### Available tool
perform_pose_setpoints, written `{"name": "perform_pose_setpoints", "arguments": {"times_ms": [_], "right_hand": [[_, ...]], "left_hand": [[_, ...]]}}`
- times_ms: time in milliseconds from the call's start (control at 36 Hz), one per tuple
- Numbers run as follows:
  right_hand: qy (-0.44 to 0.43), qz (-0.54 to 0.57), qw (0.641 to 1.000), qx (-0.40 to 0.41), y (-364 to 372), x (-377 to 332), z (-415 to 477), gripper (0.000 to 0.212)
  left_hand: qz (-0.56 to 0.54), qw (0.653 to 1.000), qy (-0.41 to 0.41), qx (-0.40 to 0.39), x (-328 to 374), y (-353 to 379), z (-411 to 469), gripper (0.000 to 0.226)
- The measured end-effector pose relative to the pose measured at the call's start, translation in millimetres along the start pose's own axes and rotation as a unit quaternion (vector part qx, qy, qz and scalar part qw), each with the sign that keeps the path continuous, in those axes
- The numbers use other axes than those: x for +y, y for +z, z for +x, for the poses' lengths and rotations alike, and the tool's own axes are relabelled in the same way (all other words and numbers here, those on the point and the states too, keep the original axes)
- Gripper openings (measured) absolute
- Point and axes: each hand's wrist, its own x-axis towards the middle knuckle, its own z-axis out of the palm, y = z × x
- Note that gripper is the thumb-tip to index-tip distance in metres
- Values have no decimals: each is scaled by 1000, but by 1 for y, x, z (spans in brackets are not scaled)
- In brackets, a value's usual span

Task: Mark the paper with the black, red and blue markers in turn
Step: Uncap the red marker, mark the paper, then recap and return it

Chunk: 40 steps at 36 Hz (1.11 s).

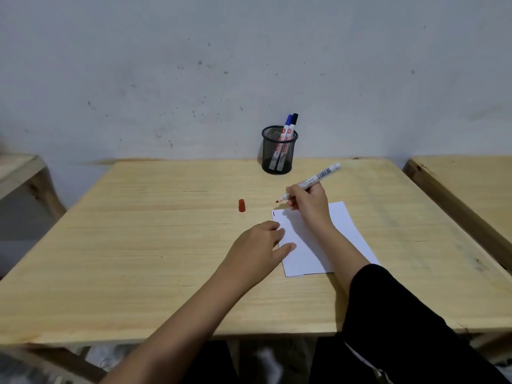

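Observation:
A white sheet of paper lies on the wooden table, with a short black stroke near its far left corner. My right hand grips the uncapped red marker, its red tip held just above the table beyond the paper's far left corner. My left hand rests flat with fingertips on the paper's left edge. The red cap stands on the table left of the marker tip. The blue marker and black marker stand capped in a black mesh cup.
The mesh cup stands at the table's far edge against a grey wall. Another wooden table stands to the right and a wooden piece to the left.

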Motion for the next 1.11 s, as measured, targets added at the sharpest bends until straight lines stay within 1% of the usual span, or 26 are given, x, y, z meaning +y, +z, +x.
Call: {"name": "perform_pose_setpoints", "arguments": {"times_ms": [167,361,583,1111], "right_hand": [[8,-18,1000,14,3,8,-6,7],[-5,-47,999,-6,4,6,-9,7],[-6,-42,999,-16,6,2,-9,8],[-18,-107,994,-12,7,8,-6,7]], "left_hand": [[3,1000,8,10,0,5,-5,43],[-1,1000,13,8,1,4,-5,44],[-4,1000,0,2,3,1,-5,46],[3,1000,-8,-10,4,0,-4,47]]}}
